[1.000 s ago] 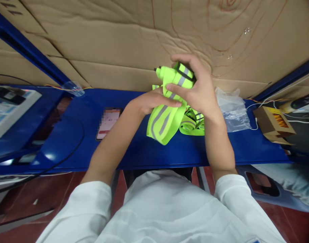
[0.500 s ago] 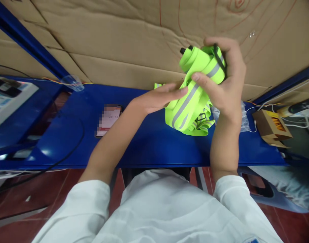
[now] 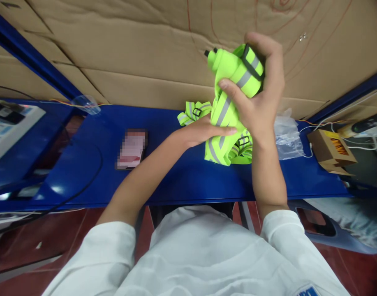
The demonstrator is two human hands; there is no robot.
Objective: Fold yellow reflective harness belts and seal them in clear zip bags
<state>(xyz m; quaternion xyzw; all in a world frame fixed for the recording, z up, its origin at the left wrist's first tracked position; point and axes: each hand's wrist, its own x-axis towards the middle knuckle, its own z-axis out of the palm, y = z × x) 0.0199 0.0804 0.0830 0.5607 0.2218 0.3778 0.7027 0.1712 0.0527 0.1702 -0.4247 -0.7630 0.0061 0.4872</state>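
My right hand (image 3: 260, 105) is closed round a bundle of neon yellow-green reflective strap (image 3: 223, 109) with grey stripes, its thumb in front and its other fingers behind. The bundle's upper end is rolled up, and a black buckle (image 3: 252, 63) and black tips show there. My left hand (image 3: 203, 132) grips the hanging part lower down, thumb across its front and fingers mostly hidden behind. Under the hands a heap of the same strap with a small black buckle (image 3: 244, 140) shows. More striped strap (image 3: 190, 112) lies on the table just behind my left hand.
A phone (image 3: 132, 149) lies on the blue table (image 3: 176, 181) to the left. Behind it is a clear plastic cup (image 3: 86, 105). To the right are a clear plastic bag (image 3: 288, 135), an open cardboard box (image 3: 330, 152) and white cables. A cardboard panel (image 3: 145, 82) backs the table.
The rolled strap has moved left and slightly up with my right hand. My left hand has shifted right and down along the strap. More of the strap behind it now shows.
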